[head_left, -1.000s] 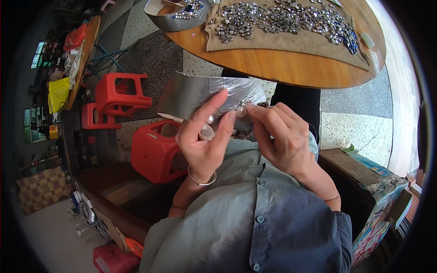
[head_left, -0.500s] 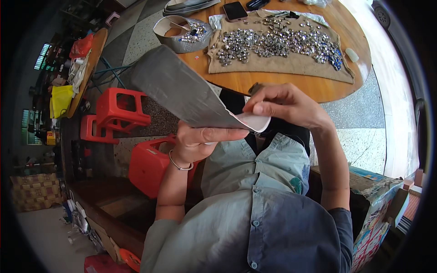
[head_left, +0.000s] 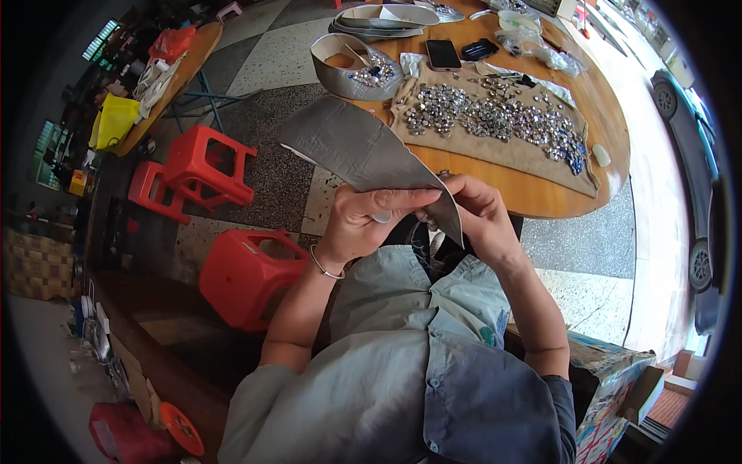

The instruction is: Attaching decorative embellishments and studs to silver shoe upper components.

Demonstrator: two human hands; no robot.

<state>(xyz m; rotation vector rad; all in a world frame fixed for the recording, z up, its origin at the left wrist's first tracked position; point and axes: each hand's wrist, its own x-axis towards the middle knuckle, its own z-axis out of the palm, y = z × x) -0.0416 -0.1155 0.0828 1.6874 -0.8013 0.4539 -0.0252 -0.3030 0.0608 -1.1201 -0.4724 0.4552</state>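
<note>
A grey, curved, leather-like piece (head_left: 355, 143) with a pale edge is held up in front of my body, its wide end pointing to the far left. My left hand (head_left: 357, 220) grips it from below near the middle, index finger stretched along its lower edge. A small pale disc (head_left: 381, 217) shows at that hand's fingers. At the narrow right end, my right hand (head_left: 487, 220) has its fingers closed on the piece, some of them hidden behind it. A similar grey band (head_left: 328, 77) with sparkling stones on its side stands on the table beyond.
Loose rhinestones (head_left: 495, 112) cover a brown cloth (head_left: 533, 158) on the round wooden table (head_left: 518, 193). Behind it lie a phone (head_left: 443, 55), a black object (head_left: 479, 49) and plastic bags (head_left: 556, 58). Red stools (head_left: 251, 278) stand at left, a box (head_left: 618, 371) at lower right.
The grey piece has turned, its inner pale side at the right end no longer showing. My right hand has moved lower and closer to my left hand. The view has shifted.
</note>
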